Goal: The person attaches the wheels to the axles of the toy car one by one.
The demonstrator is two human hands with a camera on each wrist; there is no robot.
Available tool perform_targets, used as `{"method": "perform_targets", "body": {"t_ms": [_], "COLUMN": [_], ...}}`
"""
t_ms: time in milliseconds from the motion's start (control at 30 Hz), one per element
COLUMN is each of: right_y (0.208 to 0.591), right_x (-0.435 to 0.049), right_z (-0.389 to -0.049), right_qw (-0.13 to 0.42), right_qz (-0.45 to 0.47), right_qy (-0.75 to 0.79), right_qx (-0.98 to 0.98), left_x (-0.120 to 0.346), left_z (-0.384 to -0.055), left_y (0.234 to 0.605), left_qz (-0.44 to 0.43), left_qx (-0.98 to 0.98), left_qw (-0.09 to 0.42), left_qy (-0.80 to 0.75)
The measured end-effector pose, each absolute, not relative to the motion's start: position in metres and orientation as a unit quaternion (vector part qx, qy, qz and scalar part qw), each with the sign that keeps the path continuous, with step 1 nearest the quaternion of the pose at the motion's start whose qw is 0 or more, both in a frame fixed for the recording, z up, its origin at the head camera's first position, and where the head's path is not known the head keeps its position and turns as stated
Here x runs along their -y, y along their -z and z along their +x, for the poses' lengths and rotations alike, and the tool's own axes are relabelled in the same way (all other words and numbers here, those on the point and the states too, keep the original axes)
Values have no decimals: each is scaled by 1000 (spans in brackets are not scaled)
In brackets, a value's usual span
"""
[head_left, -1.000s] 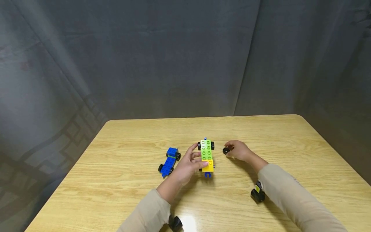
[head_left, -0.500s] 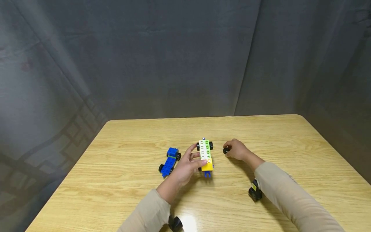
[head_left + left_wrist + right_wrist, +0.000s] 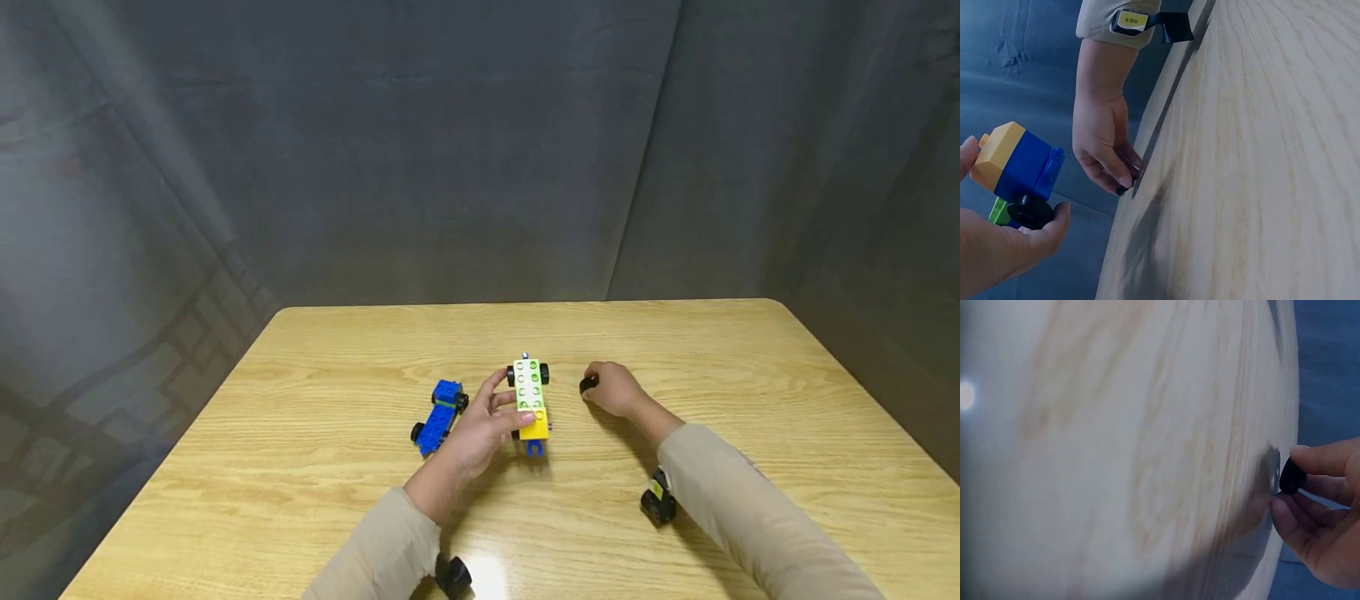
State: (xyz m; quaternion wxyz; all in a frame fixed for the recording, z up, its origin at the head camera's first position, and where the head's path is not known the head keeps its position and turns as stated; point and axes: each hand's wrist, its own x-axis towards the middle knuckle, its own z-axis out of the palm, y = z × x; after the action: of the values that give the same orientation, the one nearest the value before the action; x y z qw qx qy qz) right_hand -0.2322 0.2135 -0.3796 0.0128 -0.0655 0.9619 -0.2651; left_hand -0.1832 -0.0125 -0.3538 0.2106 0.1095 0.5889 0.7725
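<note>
My left hand (image 3: 480, 433) grips a toy car (image 3: 529, 392) of lime-green, yellow and blue building blocks, its thumb over the yellow block. Black wheels show at both sides of the far end; on the near right side a bare blue axle stub sticks out. The left wrist view shows a yellow block on a blue base above one black wheel (image 3: 1030, 212). To the right of the car, my right hand (image 3: 617, 390) pinches a small loose black wheel (image 3: 1292, 476) between thumb and fingers, low over the table.
A blue toy car (image 3: 439, 418) with black wheels stands left of my left hand on the wooden table (image 3: 300, 400). Black wrist-camera mounts (image 3: 658, 498) sit at both sleeves. A grey curtain (image 3: 450, 167) hangs behind the table.
The held car has shifted slightly to the left. My right hand stays in nearly the same place, with the wheel now turned more edge-on between its fingers.
</note>
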Motion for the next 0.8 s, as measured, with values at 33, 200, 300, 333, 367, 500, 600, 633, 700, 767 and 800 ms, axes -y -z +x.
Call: {"method": "perform_targets", "body": {"t_ms": [33, 200, 300, 333, 367, 500, 600, 633, 700, 767, 800], "right_y": [379, 374, 371, 369, 368, 362, 359, 359, 357, 356, 355], "right_x": [-214, -213, -211, -210, -209, -204, -200, -199, -197, -195, -195], "right_z": [-231, -218, -210, -208, -206, -196, -189, -186, -182, -178, -176], "right_qw": [11, -1, -12, -17, -19, -18, -11, -8, -6, -5, -4], "right_qz": [-63, -59, -54, -54, -53, -51, -57, -58, -65, -72, -77], "right_qy": [272, 338, 371, 377, 383, 412, 435, 443, 456, 469, 474], "right_qx": [-960, -939, -927, -925, -922, -910, -898, -894, -887, -880, -877], "left_x": [13, 14, 14, 14, 14, 13, 13, 13, 13, 14, 14], "left_z": [-183, -183, -183, -183, -183, -183, -183, -182, -182, -182, -182], "left_y": [353, 351, 350, 350, 350, 349, 349, 350, 350, 350, 350], "left_qz": [110, 115, 118, 117, 117, 115, 114, 114, 115, 116, 118], "left_qx": [-590, -595, -596, -596, -596, -595, -594, -594, -595, -596, -598], "left_qw": [210, 209, 208, 207, 208, 207, 206, 205, 205, 206, 206], "left_qy": [-772, -767, -767, -767, -767, -768, -769, -769, -769, -767, -766]}}
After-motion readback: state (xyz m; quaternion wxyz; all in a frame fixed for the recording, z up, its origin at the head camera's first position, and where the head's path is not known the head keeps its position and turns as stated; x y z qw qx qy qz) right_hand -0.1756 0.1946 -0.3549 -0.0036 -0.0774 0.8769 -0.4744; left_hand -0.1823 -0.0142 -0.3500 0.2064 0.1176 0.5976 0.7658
